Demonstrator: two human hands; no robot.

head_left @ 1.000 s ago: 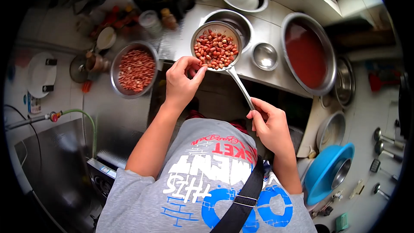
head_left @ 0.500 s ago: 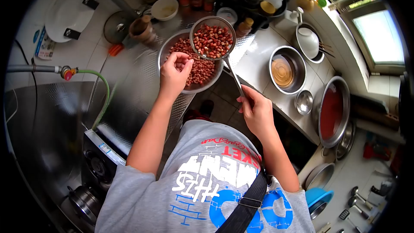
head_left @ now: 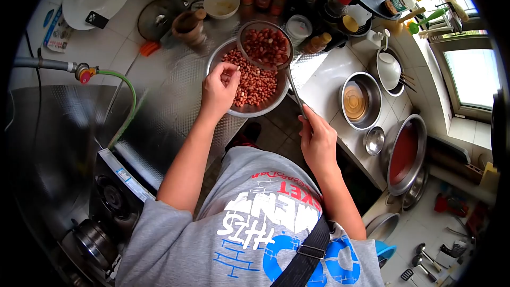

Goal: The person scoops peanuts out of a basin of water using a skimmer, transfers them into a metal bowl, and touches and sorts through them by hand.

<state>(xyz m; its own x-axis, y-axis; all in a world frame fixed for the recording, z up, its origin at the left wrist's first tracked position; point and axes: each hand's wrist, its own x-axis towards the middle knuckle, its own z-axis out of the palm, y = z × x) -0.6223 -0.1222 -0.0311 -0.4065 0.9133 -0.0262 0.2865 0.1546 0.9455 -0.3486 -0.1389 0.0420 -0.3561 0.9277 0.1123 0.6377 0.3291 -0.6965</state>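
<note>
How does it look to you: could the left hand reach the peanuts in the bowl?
Probably yes: the left hand is near the bowl, and the strainer leaves the nearer peanuts uncovered.

Grey T-shirt [head_left: 204,228] | 2 short sleeves [head_left: 162,228] | red, white, blue print [head_left: 268,215] | 1 black strap [head_left: 298,268], metal buckle [head_left: 312,251]

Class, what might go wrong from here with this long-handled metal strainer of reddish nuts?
The long-handled metal strainer, gripped only by the right hand, might twist and spill its reddish nuts. It appears to overlap the far edge of the round silver metal bowl, so some could land outside. The left hand, close by, might bump it.
</note>
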